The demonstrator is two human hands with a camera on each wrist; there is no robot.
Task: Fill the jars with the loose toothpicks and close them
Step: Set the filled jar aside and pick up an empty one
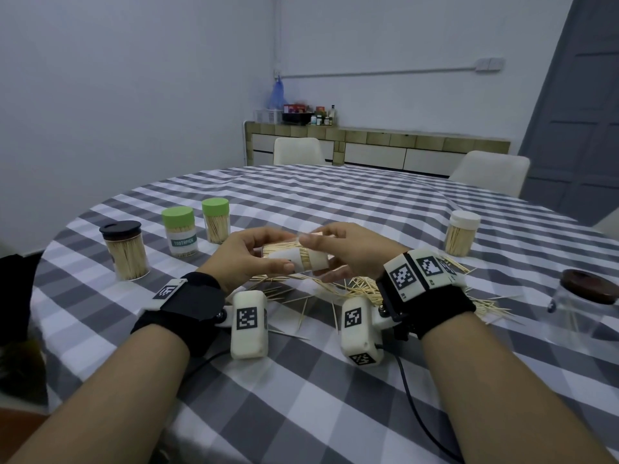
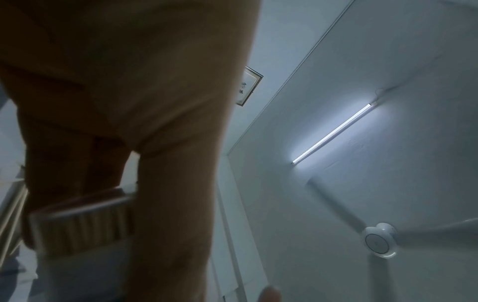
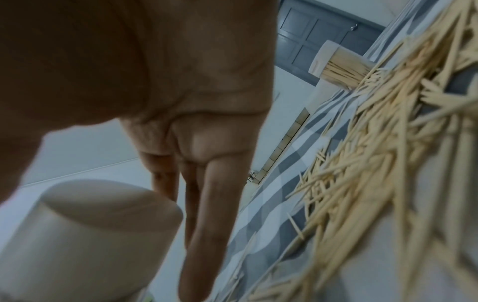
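Note:
A clear toothpick jar (image 1: 288,254) with a white label lies sideways in the air above the table, packed with toothpicks. My left hand (image 1: 248,256) grips its body; the jar (image 2: 77,230) shows blurred under the fingers in the left wrist view. My right hand (image 1: 338,252) holds the white lid (image 1: 318,260) on the jar's right end, thumb on top and fingers beneath. That lid (image 3: 90,224) fills the lower left of the right wrist view. Loose toothpicks (image 1: 365,288) lie heaped on the checked cloth under and right of my hands, seen close as a toothpick pile (image 3: 388,163).
Filled, lidded jars stand at the left: a black-lidded one (image 1: 123,251) and two green-lidded ones (image 1: 179,231) (image 1: 216,224). A white-lidded filled jar (image 1: 461,233) stands at the right. A brown-lidded clear jar (image 1: 584,306) sits at the near right edge. Two chairs stand beyond the table.

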